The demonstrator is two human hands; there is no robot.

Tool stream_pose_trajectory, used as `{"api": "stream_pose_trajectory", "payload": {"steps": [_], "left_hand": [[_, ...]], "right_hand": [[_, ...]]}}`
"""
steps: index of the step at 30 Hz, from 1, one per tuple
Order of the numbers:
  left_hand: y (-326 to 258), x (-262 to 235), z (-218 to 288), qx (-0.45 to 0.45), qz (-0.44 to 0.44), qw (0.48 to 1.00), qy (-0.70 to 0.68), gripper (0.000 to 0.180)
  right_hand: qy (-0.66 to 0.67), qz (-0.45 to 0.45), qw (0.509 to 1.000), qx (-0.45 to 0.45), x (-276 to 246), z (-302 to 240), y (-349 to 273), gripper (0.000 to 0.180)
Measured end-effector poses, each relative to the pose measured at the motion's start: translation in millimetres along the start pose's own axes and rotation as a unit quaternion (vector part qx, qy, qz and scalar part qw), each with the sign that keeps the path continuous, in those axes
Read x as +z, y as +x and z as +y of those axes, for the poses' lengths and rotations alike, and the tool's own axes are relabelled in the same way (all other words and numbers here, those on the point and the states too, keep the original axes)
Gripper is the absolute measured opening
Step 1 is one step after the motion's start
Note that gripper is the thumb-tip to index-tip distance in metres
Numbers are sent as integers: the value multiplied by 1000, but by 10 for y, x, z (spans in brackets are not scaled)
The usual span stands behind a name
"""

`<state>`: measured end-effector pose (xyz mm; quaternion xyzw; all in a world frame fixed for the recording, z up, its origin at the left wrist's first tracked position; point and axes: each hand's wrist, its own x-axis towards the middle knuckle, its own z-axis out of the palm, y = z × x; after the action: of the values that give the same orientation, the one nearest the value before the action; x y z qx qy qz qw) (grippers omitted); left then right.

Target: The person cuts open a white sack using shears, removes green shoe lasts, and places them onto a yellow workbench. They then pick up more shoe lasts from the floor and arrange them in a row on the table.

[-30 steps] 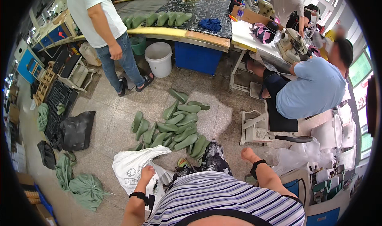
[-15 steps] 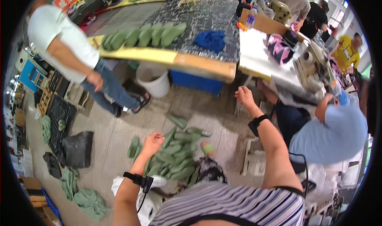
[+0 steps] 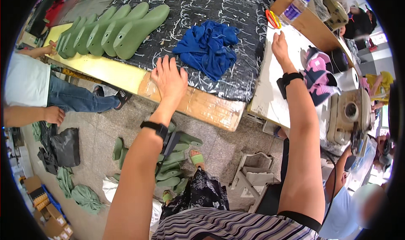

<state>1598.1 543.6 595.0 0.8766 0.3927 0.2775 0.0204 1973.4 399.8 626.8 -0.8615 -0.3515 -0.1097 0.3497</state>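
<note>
My left hand (image 3: pixel 171 80) reaches over the front edge of the table (image 3: pixel 190 107), fingers spread, holding nothing. Just left of it, green shoe lasts (image 3: pixel 141 29) stand in a row. To its right lies a crumpled blue cloth (image 3: pixel 209 48). My right hand (image 3: pixel 282 50) is over the white worktop (image 3: pixel 270 86), fingers stretched out and nothing visible in them. Scissors with red and yellow handles (image 3: pixel 273 19) lie just beyond its fingertips. Pink and dark shoe uppers (image 3: pixel 318 77) rest beside my right wrist.
A clear bottle (image 3: pixel 295 8) leans by a cardboard panel. At right a sewing machine (image 3: pixel 348 113) stands near a seated person in light blue. More lasts (image 3: pixel 171 172) lie piled on the floor by my feet. A person in white stands at left, one hand (image 3: pixel 50 48) at the row's end.
I have come closer to the table. My left hand has moved from above the floor pile up to the table edge, and my right hand over the white worktop, its fingers straighter.
</note>
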Motion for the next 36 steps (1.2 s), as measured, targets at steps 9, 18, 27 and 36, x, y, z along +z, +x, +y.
{"api": "stream_pose_trajectory", "payload": {"steps": [9, 18, 27, 36], "left_hand": [[58, -158, -104, -39, -105, 993, 47, 52], [66, -245, -94, -74, -105, 990, -54, 50], [-247, -404, -366, 26, 8, 994, -103, 38], [-4874, -2449, -1843, -335, -415, 832, -155, 29]], "right_hand": [[-40, -112, 991, -69, 1174, 1154, 1220, 26], [87, -166, 974, 129, 1025, 1306, 1412, 74], [383, -372, 822, 199, -103, 65, -79, 41], [370, -596, 695, 158, -917, -2571, -4133, 43]]}}
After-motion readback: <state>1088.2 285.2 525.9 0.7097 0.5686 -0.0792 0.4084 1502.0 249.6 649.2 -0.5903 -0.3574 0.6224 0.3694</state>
